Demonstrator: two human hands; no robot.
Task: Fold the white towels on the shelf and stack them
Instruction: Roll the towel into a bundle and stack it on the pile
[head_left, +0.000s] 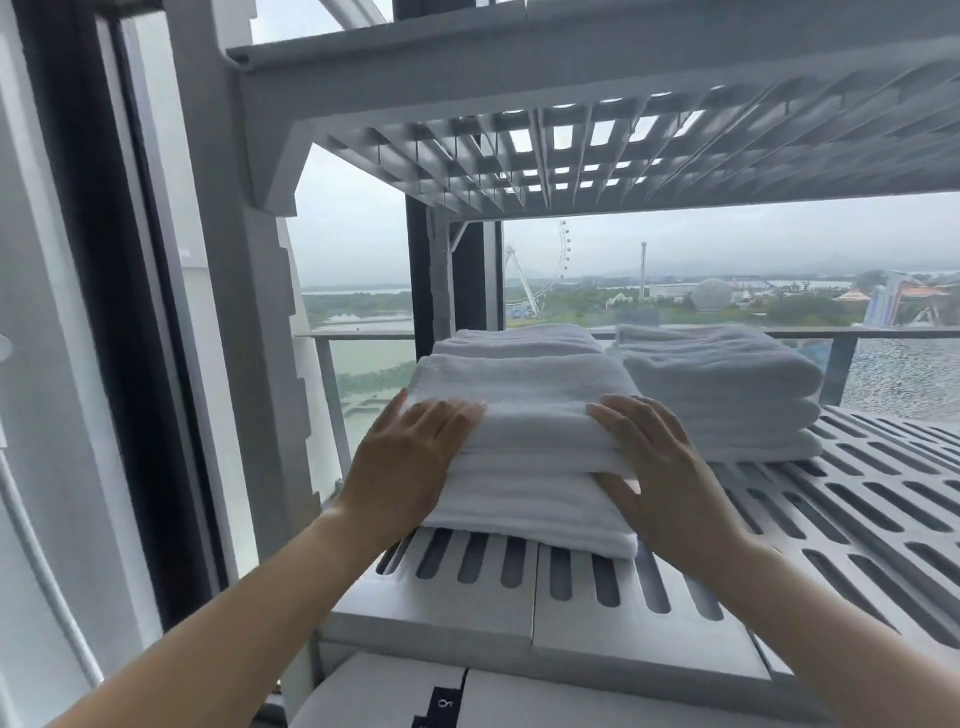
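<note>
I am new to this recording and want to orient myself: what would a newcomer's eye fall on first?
The left hand and right hand press against the sides of a stack of folded white towels at the front of the slotted grey shelf. A second towel stack sits behind it to the right, and a Ferris wheel shows far off through the window.

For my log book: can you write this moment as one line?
near towel stack: on shelf | left hand: rests on its left edge | right hand: rests on its right edge | other towel stack: farther right
</note>
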